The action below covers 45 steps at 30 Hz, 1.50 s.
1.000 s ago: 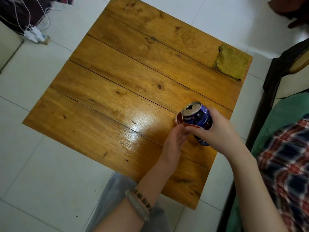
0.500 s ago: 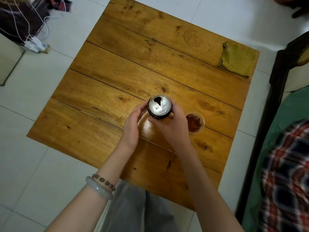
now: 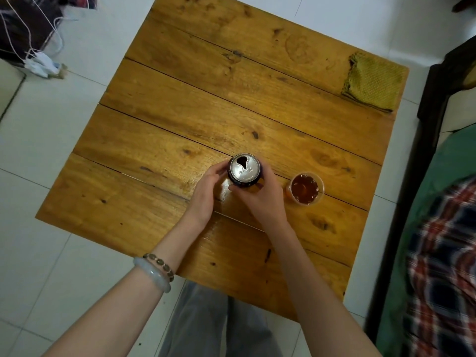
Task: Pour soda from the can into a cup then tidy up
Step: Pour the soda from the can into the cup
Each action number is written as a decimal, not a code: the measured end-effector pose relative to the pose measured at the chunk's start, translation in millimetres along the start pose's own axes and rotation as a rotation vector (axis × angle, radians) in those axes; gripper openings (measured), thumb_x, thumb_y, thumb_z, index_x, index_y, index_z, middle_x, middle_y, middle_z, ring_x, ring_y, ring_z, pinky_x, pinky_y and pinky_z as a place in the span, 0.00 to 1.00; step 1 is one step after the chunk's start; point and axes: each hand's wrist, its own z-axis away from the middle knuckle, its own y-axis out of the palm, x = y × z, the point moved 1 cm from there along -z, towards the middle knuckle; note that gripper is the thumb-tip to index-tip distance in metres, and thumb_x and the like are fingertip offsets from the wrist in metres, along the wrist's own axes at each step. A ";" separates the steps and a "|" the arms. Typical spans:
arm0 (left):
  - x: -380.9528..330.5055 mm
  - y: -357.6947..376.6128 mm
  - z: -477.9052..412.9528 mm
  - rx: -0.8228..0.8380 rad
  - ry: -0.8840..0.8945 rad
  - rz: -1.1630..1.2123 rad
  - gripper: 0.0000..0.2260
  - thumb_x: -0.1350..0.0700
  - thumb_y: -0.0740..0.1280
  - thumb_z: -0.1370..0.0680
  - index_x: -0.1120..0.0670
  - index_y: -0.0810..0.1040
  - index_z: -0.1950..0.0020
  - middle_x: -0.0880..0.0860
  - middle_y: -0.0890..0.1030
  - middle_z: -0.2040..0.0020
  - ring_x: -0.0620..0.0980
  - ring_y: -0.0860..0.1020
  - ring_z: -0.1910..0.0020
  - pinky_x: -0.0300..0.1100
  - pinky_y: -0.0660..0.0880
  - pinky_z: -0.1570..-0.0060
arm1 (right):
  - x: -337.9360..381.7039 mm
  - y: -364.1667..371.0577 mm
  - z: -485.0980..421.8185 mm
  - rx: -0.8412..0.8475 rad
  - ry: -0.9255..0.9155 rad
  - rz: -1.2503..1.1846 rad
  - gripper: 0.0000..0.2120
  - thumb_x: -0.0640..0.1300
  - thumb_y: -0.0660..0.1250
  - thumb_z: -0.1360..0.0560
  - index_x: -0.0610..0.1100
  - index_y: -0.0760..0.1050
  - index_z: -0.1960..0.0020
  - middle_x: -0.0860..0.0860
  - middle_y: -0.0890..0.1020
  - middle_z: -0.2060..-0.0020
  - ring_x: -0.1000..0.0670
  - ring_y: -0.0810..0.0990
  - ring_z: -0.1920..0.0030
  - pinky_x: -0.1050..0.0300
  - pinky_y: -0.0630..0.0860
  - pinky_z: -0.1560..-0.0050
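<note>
Wood table [image 3: 180, 99]: left hand [image 3: 203, 199], right hand [image 3: 260, 202] fingers clamp upright can [image 3: 244, 168]; cup [image 3: 306, 188] beside, toward right edge.

1x can [image 3: 244, 168], 1x cup [image 3: 322, 185], 1x cloth [image 3: 373, 82]

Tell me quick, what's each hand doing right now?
Left hand: holds the soda can, fingers curled against its left side.
Right hand: grips the same soda can from the right.
</note>
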 end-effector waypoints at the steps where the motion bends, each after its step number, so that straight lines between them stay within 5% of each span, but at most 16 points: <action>1: 0.1 -0.4 -0.7 0.001 0.003 0.000 0.18 0.55 0.51 0.27 0.46 0.71 0.41 0.43 0.75 0.41 0.38 0.72 0.38 0.32 0.68 0.40 | -0.1 0.2 -0.3 0.002 0.000 0.001 0.33 0.46 0.78 0.37 0.53 0.68 0.36 0.64 0.74 0.46 0.65 0.72 0.45 0.70 0.71 0.45; 8: 0.7 -0.2 -1.0 0.009 0.000 -0.037 0.21 0.58 0.51 0.29 0.51 0.70 0.38 0.45 0.75 0.40 0.40 0.73 0.38 0.31 0.69 0.40 | -1.6 0.2 0.7 0.023 0.007 0.005 0.35 0.46 0.79 0.38 0.52 0.67 0.35 0.62 0.74 0.44 0.60 0.72 0.41 0.53 0.74 0.39; 17: 0.1 2.8 2.9 -0.058 -0.048 -0.082 0.22 0.59 0.52 0.30 0.53 0.69 0.36 0.46 0.76 0.40 0.41 0.73 0.39 0.33 0.70 0.41 | -13.0 -1.3 4.4 0.063 0.085 0.014 0.42 0.48 0.77 0.36 0.47 0.60 0.28 0.51 0.71 0.33 0.52 0.68 0.32 0.48 0.69 0.34; 23: -7.4 17.4 13.7 -0.128 -0.018 -0.144 0.31 0.74 0.58 0.27 0.54 0.58 0.27 0.51 0.69 0.32 0.45 0.69 0.33 0.37 0.69 0.36 | -26.7 -22.1 22.1 0.091 0.199 -0.008 0.32 0.38 0.70 0.28 0.43 0.60 0.27 0.47 0.72 0.33 0.52 0.70 0.33 0.55 0.69 0.34; 26: -10.2 25.0 13.7 -0.140 0.025 -0.271 0.36 0.71 0.69 0.30 0.54 0.57 0.27 0.50 0.67 0.32 0.45 0.67 0.32 0.39 0.63 0.31 | -32.7 -26.4 33.9 0.124 0.232 -0.045 0.26 0.33 0.63 0.25 0.42 0.64 0.29 0.46 0.74 0.34 0.51 0.71 0.34 0.61 0.69 0.36; 30: -7.0 33.3 8.9 -0.181 0.075 -0.390 0.36 0.63 0.78 0.35 0.50 0.62 0.33 0.49 0.69 0.35 0.46 0.69 0.35 0.31 0.64 0.36 | -43.5 -26.3 49.1 0.105 0.359 -0.200 0.22 0.32 0.57 0.23 0.43 0.67 0.31 0.46 0.76 0.36 0.52 0.73 0.36 0.61 0.69 0.37; 34: -7.2 40.8 5.5 -0.261 0.102 -0.416 0.34 0.61 0.79 0.36 0.52 0.65 0.36 0.47 0.70 0.40 0.42 0.70 0.40 0.19 0.62 0.46 | -52.1 -28.9 57.9 0.091 0.427 -0.345 0.20 0.33 0.56 0.22 0.42 0.68 0.31 0.47 0.75 0.36 0.53 0.73 0.37 0.60 0.70 0.37; 40: -17.4 40.4 14.6 -0.328 0.120 -0.438 0.33 0.61 0.79 0.35 0.57 0.67 0.35 0.44 0.72 0.45 0.40 0.71 0.44 0.19 0.63 0.48 | -50.8 -35.9 60.2 0.106 0.498 -0.542 0.17 0.39 0.60 0.21 0.41 0.70 0.33 0.47 0.76 0.37 0.51 0.74 0.37 0.58 0.72 0.39; 45: -44.7 31.2 38.8 -0.301 0.116 -0.433 0.31 0.59 0.79 0.35 0.51 0.67 0.38 0.45 0.73 0.43 0.41 0.71 0.43 0.23 0.65 0.46 | -27.3 -42.2 59.1 0.113 0.546 -0.719 0.19 0.48 0.56 0.19 0.38 0.70 0.33 0.45 0.77 0.39 0.49 0.76 0.39 0.54 0.73 0.37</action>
